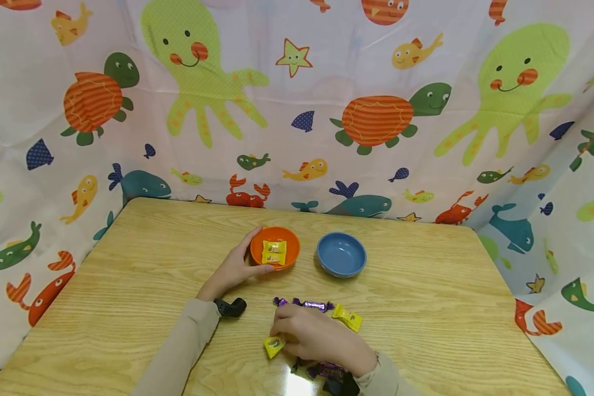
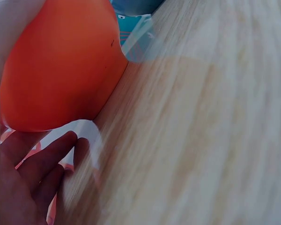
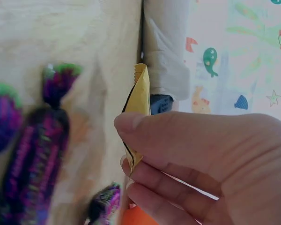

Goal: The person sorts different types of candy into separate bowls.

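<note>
My left hand (image 1: 234, 268) holds the orange bowl (image 1: 293, 248) by its left side, thumb along the near rim and fingers toward the back. In the left wrist view the bowl's smooth orange outside (image 2: 61, 70) fills the upper left. Two yellow-wrapped candies (image 1: 274, 253) lie inside it. Between thumb and fingers, my right hand (image 1: 317, 335) pinches another yellow-wrapped candy (image 3: 139, 98) above the tabletop. Around that hand lie purple-wrapped candies (image 1: 317, 306), partly hidden by it, and a yellow-wrapped candy (image 1: 347, 318).
A blue bowl (image 1: 341, 254) with nothing inside stands right of the orange one. More purple candies (image 1: 329, 369) lie near the right wrist. The wooden table (image 1: 425, 308) ends at a curtain (image 1: 287, 154) printed with sea animals.
</note>
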`<state>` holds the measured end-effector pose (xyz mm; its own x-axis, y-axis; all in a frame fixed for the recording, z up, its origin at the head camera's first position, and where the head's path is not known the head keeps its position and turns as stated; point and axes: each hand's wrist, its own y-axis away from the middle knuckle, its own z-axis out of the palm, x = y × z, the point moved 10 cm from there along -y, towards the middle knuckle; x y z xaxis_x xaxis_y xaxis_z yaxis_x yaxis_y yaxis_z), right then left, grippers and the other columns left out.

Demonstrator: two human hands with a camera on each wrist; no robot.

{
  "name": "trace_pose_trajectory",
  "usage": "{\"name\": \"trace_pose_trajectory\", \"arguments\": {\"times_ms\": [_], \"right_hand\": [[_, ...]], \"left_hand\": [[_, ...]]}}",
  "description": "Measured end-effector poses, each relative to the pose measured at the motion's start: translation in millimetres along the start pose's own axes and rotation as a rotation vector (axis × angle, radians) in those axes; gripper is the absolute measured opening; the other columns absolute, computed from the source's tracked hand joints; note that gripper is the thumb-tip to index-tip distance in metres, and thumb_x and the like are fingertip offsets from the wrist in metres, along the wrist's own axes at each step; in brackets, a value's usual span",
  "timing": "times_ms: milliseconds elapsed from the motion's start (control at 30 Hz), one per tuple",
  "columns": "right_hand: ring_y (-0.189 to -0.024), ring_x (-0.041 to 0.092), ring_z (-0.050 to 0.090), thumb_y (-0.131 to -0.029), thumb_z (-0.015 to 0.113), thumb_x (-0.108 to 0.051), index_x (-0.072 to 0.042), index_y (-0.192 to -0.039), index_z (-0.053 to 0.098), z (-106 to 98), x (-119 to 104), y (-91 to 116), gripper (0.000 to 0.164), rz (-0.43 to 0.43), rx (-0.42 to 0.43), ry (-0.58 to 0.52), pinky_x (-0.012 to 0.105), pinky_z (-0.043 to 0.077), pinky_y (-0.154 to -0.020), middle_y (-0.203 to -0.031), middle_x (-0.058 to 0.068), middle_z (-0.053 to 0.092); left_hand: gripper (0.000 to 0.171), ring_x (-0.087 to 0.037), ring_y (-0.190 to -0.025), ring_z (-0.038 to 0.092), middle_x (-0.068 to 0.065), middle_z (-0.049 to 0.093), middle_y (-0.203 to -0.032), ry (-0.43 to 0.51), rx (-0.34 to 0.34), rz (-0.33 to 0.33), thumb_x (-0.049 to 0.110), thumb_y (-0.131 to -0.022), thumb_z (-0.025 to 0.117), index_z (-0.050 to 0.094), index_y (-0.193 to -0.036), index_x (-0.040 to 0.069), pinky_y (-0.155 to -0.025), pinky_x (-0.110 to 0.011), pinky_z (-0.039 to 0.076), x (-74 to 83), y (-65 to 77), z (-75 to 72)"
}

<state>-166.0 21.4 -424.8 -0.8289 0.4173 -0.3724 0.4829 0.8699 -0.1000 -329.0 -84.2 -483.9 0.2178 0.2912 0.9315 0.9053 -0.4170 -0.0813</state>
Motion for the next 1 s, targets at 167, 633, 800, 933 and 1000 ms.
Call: {"name": "trace_pose_trajectory", "arguments": {"times_ms": [167,633,800,933,1000], "right_hand": [[-0.082,-0.001,0.048,-0.082,0.079,-0.010,-0.013,-0.103,0.075,-12,1,-3,0.021,0.016,0.033,-0.016,0.005,0.040,-0.073,-0.096,-0.007,0.059],[-0.089,0.008,0.056,-0.084,0.079,-0.006,-0.010,-0.105,0.075,-56,5,-13,0.022,0.045,0.156,-0.039,0.014,0.048,-0.078,-0.101,-0.002,0.061],[-0.093,0.012,0.057,-0.085,0.077,-0.005,-0.007,-0.107,0.074,-71,5,-22,0.022,0.024,0.205,-0.059,0.019,0.049,-0.083,-0.102,0.001,0.061],[-0.092,0.013,0.058,-0.085,0.076,-0.004,-0.006,-0.109,0.074,-83,9,-28,0.025,0.032,0.249,-0.060,0.020,0.050,-0.082,-0.103,0.002,0.061],[-0.088,0.014,0.057,-0.084,0.076,-0.004,-0.006,-0.110,0.074,-88,12,-31,0.026,0.041,0.276,-0.067,0.021,0.050,-0.078,-0.101,0.002,0.061]], "left_hand": [[0.104,-0.019,-0.149,0.019,0.004,0.023,-0.162,0.016,0.012,0.020,0.034,-0.082,0.083,0.016,-0.160,0.027,-0.120,-0.050,0.014,-9.6,-2.9,0.0],[0.102,-0.023,-0.147,0.026,0.002,0.029,-0.160,0.022,0.021,0.077,0.039,-0.081,0.083,0.018,-0.160,0.025,-0.118,-0.054,0.018,-9.3,-3.6,-1.7],[0.101,-0.019,-0.144,0.030,0.004,0.031,-0.158,0.053,0.015,0.084,0.035,-0.082,0.083,0.019,-0.159,0.028,-0.119,-0.051,0.021,-10.2,-3.4,-1.0],[0.100,-0.021,-0.144,0.029,0.000,0.027,-0.160,0.067,-0.005,0.067,0.023,-0.085,0.081,0.016,-0.160,0.026,-0.119,-0.047,0.022,-12.5,-5.4,0.0],[0.099,-0.024,-0.146,0.028,-0.005,0.024,-0.162,0.050,-0.009,0.070,0.018,-0.086,0.080,0.014,-0.160,0.022,-0.119,-0.047,0.022,-11.8,-5.7,-0.1]]}}
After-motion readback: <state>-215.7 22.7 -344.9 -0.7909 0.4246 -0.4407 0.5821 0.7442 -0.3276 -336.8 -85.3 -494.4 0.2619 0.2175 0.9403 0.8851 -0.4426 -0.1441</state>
